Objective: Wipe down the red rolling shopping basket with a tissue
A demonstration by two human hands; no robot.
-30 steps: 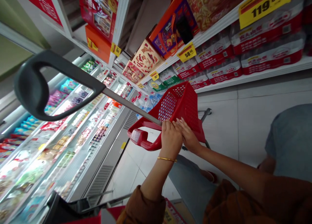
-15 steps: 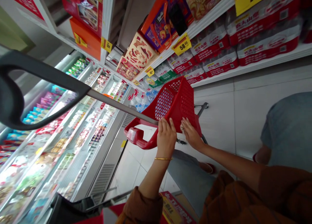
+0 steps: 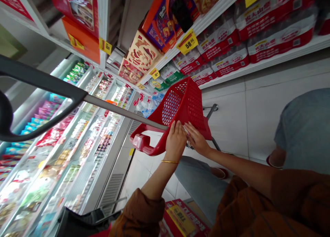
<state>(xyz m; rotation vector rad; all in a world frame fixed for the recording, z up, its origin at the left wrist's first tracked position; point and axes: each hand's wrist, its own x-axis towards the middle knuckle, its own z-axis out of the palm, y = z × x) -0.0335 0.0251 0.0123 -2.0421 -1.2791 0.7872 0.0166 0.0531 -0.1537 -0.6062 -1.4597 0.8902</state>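
Observation:
A red rolling shopping basket (image 3: 197, 106) with perforated walls stands tilted in view. Its long grey pull handle (image 3: 123, 111) reaches up to the left and ends in a dark loop grip (image 3: 38, 77). My left hand (image 3: 176, 139), with a gold bangle at the wrist, is closed over the near rim beside the foot of the pull handle. Close against it is my right hand (image 3: 197, 139), its fingers bent and pressed together near the left fingertips. Something small and pale may lie between them, but I cannot make it out.
Shrink-wrapped water bottle packs (image 3: 229, 60) line the low shelf, with boxed goods (image 3: 162, 22) above. A lit refrigerated display (image 3: 85, 127) runs along the left. A red carton (image 3: 183, 218) and a black object (image 3: 79, 219) are below. Someone's jeans-clad leg (image 3: 306, 130) is at right.
My right hand has moved left along the basket until it meets my left hand. The left hand keeps its place on the rim. The whole view has shifted slightly.

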